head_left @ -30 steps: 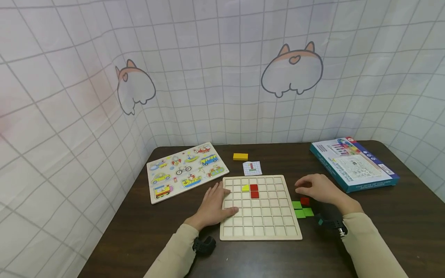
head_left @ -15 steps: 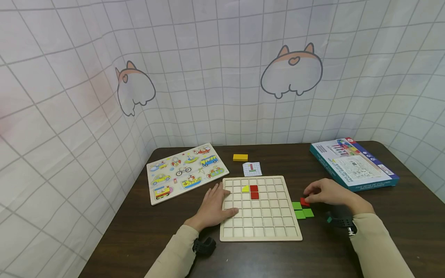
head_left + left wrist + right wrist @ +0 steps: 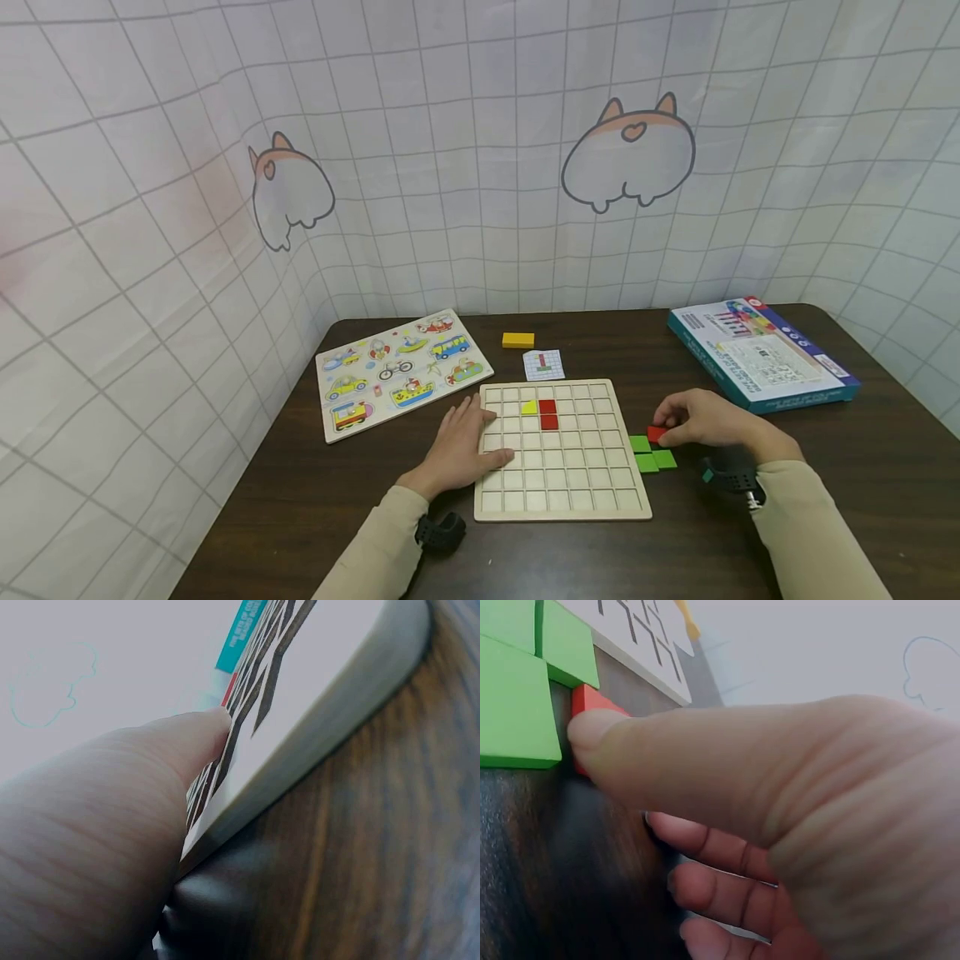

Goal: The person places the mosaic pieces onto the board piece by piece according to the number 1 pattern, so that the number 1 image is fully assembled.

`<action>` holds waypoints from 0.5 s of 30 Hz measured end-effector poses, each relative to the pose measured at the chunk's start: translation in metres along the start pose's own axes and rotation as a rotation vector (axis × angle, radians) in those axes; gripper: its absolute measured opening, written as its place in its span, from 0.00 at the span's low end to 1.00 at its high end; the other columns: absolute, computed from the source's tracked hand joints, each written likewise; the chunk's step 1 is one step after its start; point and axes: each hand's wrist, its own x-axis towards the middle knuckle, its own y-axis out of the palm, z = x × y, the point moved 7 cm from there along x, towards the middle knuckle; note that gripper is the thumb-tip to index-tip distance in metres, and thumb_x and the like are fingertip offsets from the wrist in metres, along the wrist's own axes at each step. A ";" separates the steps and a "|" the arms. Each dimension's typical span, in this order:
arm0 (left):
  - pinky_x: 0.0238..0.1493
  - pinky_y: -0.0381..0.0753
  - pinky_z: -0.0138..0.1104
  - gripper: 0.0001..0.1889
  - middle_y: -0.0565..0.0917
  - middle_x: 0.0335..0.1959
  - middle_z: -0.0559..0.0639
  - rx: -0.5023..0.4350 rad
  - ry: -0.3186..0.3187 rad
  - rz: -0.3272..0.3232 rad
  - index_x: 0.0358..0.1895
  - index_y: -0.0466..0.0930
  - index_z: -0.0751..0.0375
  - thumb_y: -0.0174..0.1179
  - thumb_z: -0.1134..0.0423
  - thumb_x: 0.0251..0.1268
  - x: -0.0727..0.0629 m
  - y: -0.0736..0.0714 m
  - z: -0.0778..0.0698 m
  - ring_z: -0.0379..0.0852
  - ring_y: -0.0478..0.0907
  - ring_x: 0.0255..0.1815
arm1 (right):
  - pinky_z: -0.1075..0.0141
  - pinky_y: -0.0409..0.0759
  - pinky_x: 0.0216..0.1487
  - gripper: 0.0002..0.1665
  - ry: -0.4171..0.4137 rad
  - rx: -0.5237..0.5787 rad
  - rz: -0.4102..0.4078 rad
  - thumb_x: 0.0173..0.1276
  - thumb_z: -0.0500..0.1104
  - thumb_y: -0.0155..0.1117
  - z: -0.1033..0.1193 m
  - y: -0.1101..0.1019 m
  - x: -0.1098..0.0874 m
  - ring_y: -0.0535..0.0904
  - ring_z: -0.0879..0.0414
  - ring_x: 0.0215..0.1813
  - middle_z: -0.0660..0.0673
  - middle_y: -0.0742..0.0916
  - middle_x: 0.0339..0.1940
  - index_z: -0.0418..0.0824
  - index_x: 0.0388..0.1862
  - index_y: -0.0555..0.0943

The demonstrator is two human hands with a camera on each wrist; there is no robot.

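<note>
My left hand (image 3: 459, 446) lies with its fingers spread over the left edge of a pale wooden grid board (image 3: 570, 508); its thumb rests on the cells. Two red squares (image 3: 550, 422) and a yellow piece (image 3: 529, 407) with a slanted corner sit in upper cells of the board. Off the board's right edge, my right hand (image 3: 708, 421) pinches a red square tile (image 3: 655, 434) with thumb and finger. The thumb covers much of that tile in the right wrist view, and the index finger is hidden. Several green tiles (image 3: 514, 705) lie right beside it.
A printed grid card (image 3: 543, 365) and a yellow block (image 3: 518, 340) lie behind the board. A vehicle picture puzzle (image 3: 405, 371) is at the back left, a flat boxed game (image 3: 765, 354) at the back right. Grid-patterned curtain (image 3: 450, 167) encloses the table's far side.
My right hand has come down and slightly right onto the red tile beside the green ones, which has shifted slightly. My left hand stays in place on the board.
</note>
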 end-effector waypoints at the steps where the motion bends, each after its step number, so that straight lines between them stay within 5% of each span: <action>1: 0.77 0.40 0.51 0.38 0.50 0.78 0.64 -0.002 0.001 -0.002 0.67 0.67 0.62 0.60 0.39 0.62 0.000 0.000 0.000 0.57 0.43 0.79 | 0.61 0.74 0.39 0.15 -0.001 -0.002 -0.004 0.59 0.44 0.73 0.000 0.000 0.000 0.73 0.54 0.38 0.49 0.81 0.34 0.39 0.41 0.82; 15: 0.76 0.41 0.52 0.37 0.49 0.78 0.65 -0.012 0.007 0.004 0.66 0.67 0.62 0.61 0.39 0.62 0.000 -0.001 0.000 0.58 0.43 0.79 | 0.62 0.73 0.38 0.14 0.027 -0.075 -0.135 0.61 0.46 0.73 -0.010 -0.006 0.006 0.73 0.54 0.37 0.51 0.81 0.33 0.42 0.42 0.83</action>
